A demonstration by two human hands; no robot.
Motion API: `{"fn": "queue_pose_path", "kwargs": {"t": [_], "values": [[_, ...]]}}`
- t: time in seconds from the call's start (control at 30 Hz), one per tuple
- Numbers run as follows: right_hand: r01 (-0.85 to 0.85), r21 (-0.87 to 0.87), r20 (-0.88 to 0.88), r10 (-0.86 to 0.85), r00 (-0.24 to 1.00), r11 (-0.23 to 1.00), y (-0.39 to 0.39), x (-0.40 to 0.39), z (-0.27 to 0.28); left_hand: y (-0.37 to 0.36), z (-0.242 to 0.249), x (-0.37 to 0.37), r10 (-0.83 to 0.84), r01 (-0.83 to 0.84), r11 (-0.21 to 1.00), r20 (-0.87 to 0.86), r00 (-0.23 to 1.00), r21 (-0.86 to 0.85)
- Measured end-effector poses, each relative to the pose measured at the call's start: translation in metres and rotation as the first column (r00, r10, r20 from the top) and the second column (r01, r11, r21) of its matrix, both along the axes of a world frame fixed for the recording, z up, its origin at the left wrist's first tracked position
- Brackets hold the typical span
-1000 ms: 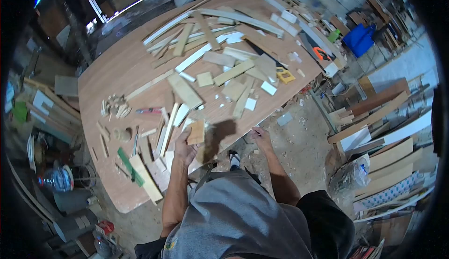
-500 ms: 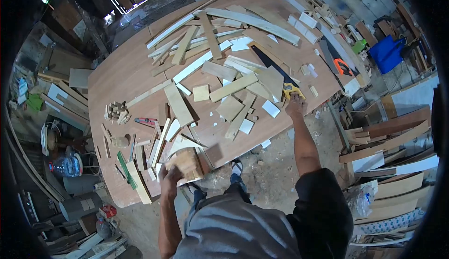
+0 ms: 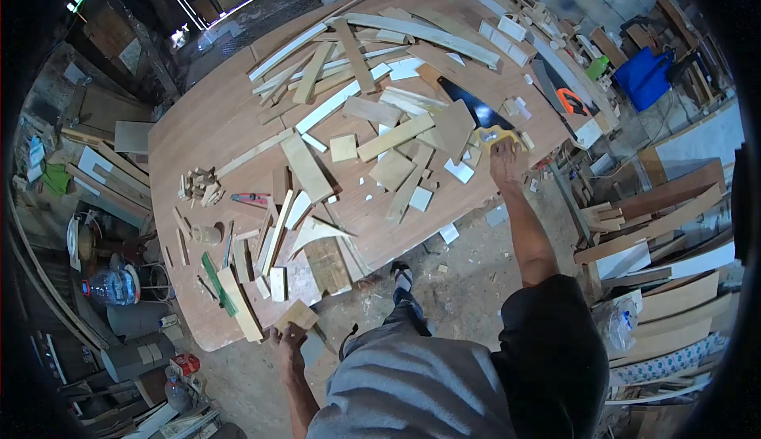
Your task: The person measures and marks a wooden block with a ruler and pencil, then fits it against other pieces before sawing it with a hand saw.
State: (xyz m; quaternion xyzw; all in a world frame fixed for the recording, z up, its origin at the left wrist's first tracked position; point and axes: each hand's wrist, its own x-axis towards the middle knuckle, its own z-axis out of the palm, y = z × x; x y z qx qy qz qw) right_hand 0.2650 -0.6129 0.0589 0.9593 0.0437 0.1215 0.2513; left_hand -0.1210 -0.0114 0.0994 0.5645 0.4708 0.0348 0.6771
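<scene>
Two hands | left hand [image 3: 290, 336] grips wood block [image 3: 297, 314] | right hand [image 3: 502, 157] grips saw handle [image 3: 493, 135]

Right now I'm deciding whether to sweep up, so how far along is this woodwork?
Still underway. Many strips and offcuts already lie cut across the table. In hand: the right hand grips the yellow handle of a saw at the table's far edge, and the left hand holds a small wood block at the near corner. No assembled piece is visible, and the scraps are unsorted.

No legible text — anywhere.
</scene>
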Motion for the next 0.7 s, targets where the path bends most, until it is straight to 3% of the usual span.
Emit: {"fn": "queue_pose_path", "kwargs": {"t": [0.1, 0.13, 0.23, 0.3, 0.33, 0.4, 0.47, 0.53, 0.6, 0.67, 0.7], "values": [[0.048, -0.101, 0.126, -0.035, 0.991, 0.994, 0.003, -0.023, 0.010, 0.005, 0.007, -0.007, 0.019, -0.019, 0.995, 0.006, 1.000, 0.098], [0.107, -0.070, -0.008, -0.107, 0.994, 0.992, 0.004, -0.031, 0.019, 0.010, 0.009, -0.014, -0.009, 0.006, 0.996, 0.037, 0.999, 0.094], [0.127, -0.137, 0.062, -0.120, 0.991, 0.982, 0.028, -0.091, 0.048, 0.034, 0.011, -0.051, -0.003, -0.002, 0.998, 0.086, 0.996, 0.060], [0.227, 0.110, 0.049, -0.233, 0.971, 0.968, 0.059, -0.149, 0.081, 0.067, -0.025, -0.085, -0.097, 0.099, 0.995, 0.193, 0.976, -0.001], [0.226, 0.105, 0.053, -0.232, 0.971, 0.969, 0.078, -0.181, 0.090, 0.078, -0.029, -0.103, -0.098, 0.105, 0.994, 0.219, 0.971, -0.022], [0.383, 0.374, 0.017, -0.420, 0.907, 0.844, 0.118, -0.246, 0.102, 0.099, -0.033, -0.141, -0.072, 0.080, 0.996, 0.192, 0.979, -0.029], [0.308, 0.612, 0.194, -0.516, 0.834, 0.728, 0.140, -0.314, 0.073, 0.118, -0.045, -0.182, -0.031, 0.041, 0.997, 0.137, 0.990, -0.069], [0.268, 0.865, 0.026, -0.572, 0.820, 0.424, 0.160, -0.385, 0.055, 0.133, -0.043, -0.212, -0.025, 0.042, 0.993, 0.150, 0.988, -0.114], [0.238, 0.834, 0.128, -0.594, 0.794, 0.498, 0.166, -0.451, 0.003, 0.145, -0.041, -0.238, -0.020, 0.040, 0.985, 0.115, 0.993, -0.170], [0.370, 0.914, -0.193, -0.620, 0.760, 0.169, 0.194, -0.507, -0.002, 0.155, -0.040, -0.253, -0.049, 0.066, 0.982, 0.098, 0.994, -0.175], [0.375, 0.923, -0.243, -0.622, 0.744, 0.089, 0.184, -0.534, -0.042, 0.157, -0.037, -0.257, -0.091, 0.106, 0.977, 0.084, 0.992, -0.184]]}}
